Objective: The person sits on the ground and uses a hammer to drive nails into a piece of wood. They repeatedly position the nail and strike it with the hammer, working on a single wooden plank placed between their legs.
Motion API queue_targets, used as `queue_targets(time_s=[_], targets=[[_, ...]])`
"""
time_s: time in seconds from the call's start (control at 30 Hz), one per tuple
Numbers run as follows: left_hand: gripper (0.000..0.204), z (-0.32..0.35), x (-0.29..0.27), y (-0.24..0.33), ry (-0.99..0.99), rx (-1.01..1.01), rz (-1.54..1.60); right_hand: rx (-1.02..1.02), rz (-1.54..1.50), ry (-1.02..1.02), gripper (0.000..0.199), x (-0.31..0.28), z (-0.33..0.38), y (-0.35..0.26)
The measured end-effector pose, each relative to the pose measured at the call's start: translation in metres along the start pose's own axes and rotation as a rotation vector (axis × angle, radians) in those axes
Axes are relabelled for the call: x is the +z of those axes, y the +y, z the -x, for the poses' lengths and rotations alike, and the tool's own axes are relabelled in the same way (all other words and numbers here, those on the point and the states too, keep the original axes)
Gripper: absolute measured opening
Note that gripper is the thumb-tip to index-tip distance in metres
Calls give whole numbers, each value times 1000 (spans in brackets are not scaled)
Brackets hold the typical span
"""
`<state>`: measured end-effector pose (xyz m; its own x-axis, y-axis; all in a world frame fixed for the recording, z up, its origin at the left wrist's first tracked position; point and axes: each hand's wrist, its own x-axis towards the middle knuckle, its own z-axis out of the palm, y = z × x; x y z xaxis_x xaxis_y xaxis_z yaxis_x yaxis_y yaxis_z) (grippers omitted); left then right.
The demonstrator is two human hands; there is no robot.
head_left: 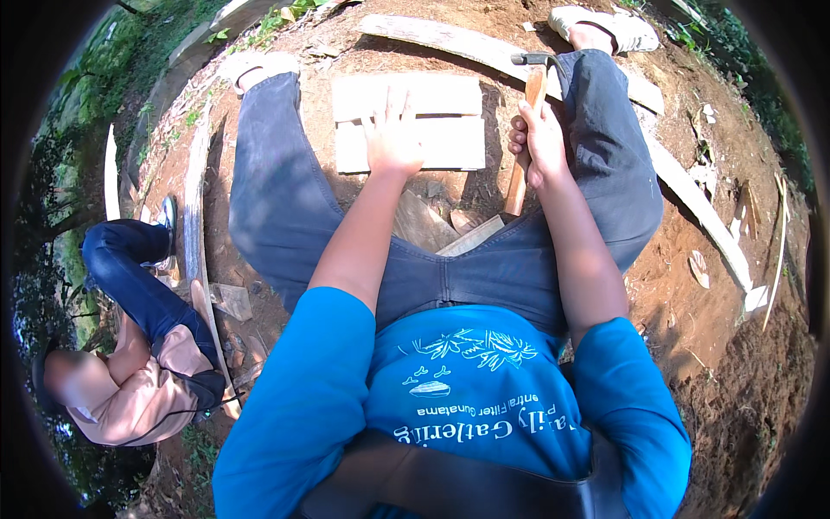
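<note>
Between my legs lies a pale wooden panel [454, 143] made of boards side by side, with a dark gap between them. My left hand [395, 138] rests on it, palm down and fingers spread across the gap. In my right hand [541, 143] is a claw hammer [535, 86], its wooden handle upright in the picture and its dark metal head at the far end, close to my right shin. My right fingers are wrapped round the middle of the handle. The hammer is apart from the panel, to its right.
A long weathered plank [458, 41] lies beyond the panel, and another curved-looking plank [696, 203] runs along my right. Wood scraps [424, 223] lie on the bare soil close to me. At the left a person [143, 381] sits on the ground beside a long board [195, 199].
</note>
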<state>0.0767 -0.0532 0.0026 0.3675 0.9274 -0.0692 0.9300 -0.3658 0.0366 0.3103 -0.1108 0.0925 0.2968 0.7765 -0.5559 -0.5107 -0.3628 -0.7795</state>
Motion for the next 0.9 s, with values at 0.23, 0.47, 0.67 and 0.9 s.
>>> queue_targets(time_s=[0.23,0.47,0.67,0.9], targets=[[88,7,-7,6,3,-27,-10,-7,39,-5,13,2,4,-1],[89,5,-27,-10,-170,123,121,10,1,-14,13,-2,0,-3],[79,13,-42,-27,-419,195,154,35,-30,-25,13,5,0,-7],[53,2,-48,-29,-224,303,39,30,-66,-36,13,0,-2,-8]])
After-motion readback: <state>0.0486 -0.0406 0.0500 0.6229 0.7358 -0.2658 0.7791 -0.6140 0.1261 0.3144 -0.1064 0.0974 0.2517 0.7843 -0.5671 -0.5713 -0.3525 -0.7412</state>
